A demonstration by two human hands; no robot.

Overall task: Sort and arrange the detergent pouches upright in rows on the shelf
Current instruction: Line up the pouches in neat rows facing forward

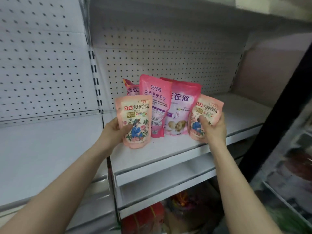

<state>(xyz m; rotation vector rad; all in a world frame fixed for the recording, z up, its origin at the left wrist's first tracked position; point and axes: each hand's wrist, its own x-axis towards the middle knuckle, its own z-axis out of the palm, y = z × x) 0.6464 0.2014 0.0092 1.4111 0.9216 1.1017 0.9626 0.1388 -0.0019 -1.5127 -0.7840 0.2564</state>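
The left hand point(116, 130) grips a pale pink detergent pouch point(135, 122) by its 9 o'clock edge. The thumb lies across the printed front and the fingers are curled behind. This pouch is nearly upright near the front of the white shelf point(168, 151); whether its bottom touches the shelf or hangs just above it cannot be told.

The right hand point(213, 130) holds a matching pale pink pouch point(208, 110) at 3 o'clock from the first. The thumb presses on the front and the fingers wrap round its 3 o'clock side. Its top leans toward 1 o'clock, and its lower end is at the shelf's front lip.

Between the two held pouches, and farther back at 12 o'clock, three larger pouches stand upright on the shelf. A deep pink pouch point(156, 105) shows its back panel of small print. Touching it at 3 o'clock is a lighter pink pouch with babies pictured point(181, 107). A third pink pouch point(130, 86) peeks out from behind at 10 o'clock, mostly hidden.

A white pegboard panel point(168, 56) rises behind the row. A black post point(278, 115) slants through the view at 3 o'clock. Blurred red goods point(143, 217) sit on a lower level at 6 o'clock.
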